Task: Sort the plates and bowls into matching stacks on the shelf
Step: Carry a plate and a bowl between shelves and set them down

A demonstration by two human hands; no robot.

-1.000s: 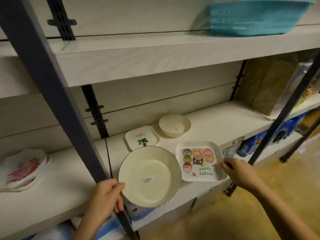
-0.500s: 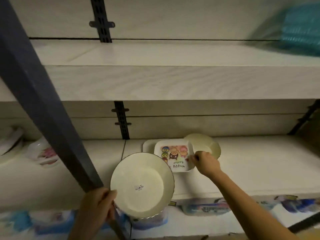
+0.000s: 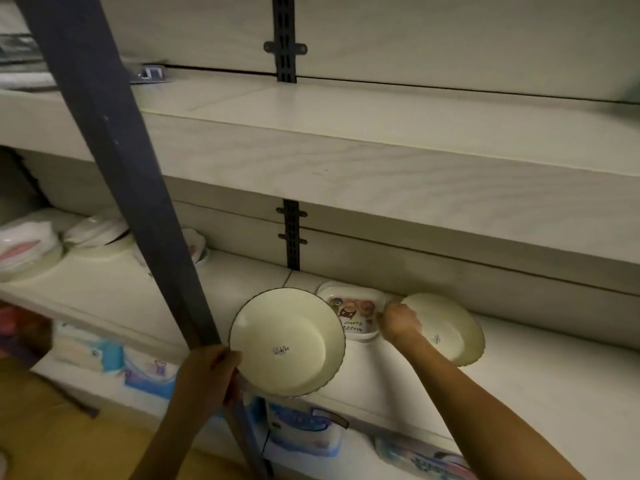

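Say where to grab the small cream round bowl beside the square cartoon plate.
Best pinch the small cream round bowl by its right front rim, from the front: it sits open side up, and the right hand covers its left.

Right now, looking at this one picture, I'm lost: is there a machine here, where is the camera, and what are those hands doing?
No machine: these are a person's two bare hands, filmed by a camera worn on the head, looking down at a shelf. The left hand grips the rim of a large cream dish. The right hand holds the edge of a square cartoon plate lying at the back of the shelf, beside a cream bowl. Further left, past a dark post, stand stacks of other dishes.
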